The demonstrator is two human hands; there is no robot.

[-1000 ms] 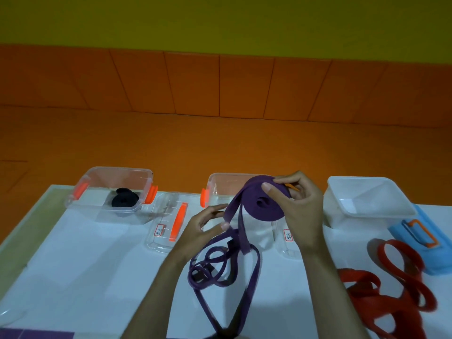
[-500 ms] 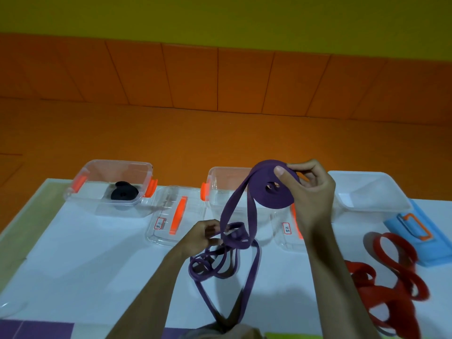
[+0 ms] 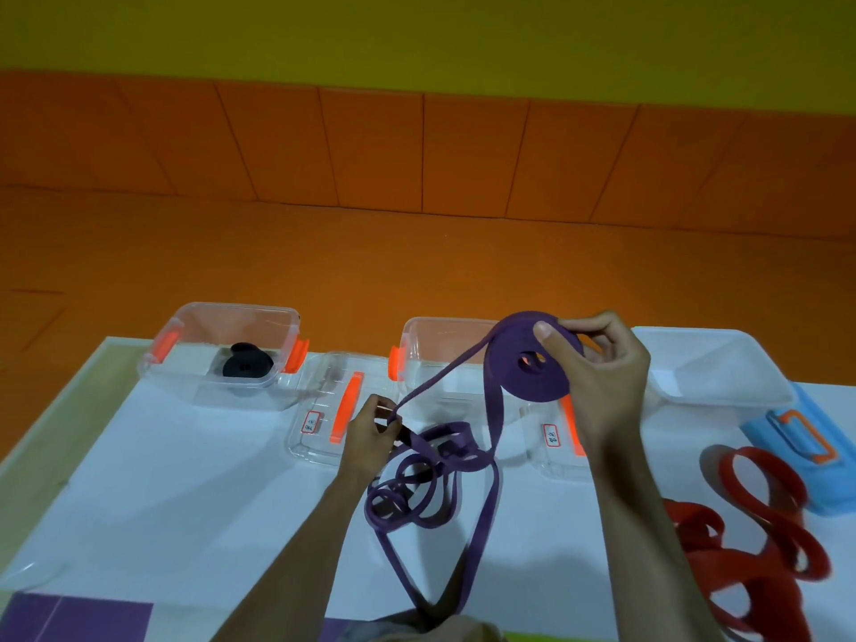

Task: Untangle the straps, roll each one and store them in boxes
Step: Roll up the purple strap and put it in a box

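My right hand (image 3: 597, 377) grips a partly wound roll of purple strap (image 3: 528, 363), held above the middle clear box (image 3: 444, 335). From the roll the strap runs down left to my left hand (image 3: 370, 430), which pinches it just above the table. The loose purple length (image 3: 417, 493) lies in tangled loops below, trailing to the table's near edge. A rolled black strap (image 3: 245, 363) sits in the left clear box (image 3: 185, 326). A red strap (image 3: 759, 525) lies tangled at the right.
Two clear lids with orange handles (image 3: 324, 410) (image 3: 551, 437) lie in front of the boxes. A white box (image 3: 722, 368) and its blue lid (image 3: 806, 437) stand at the far right. The white table (image 3: 162, 479) ends against an orange floor behind.
My left hand has slid down and left along the purple strap, drawing it taut from the roll. The right hand has lifted the roll slightly up and to the right.
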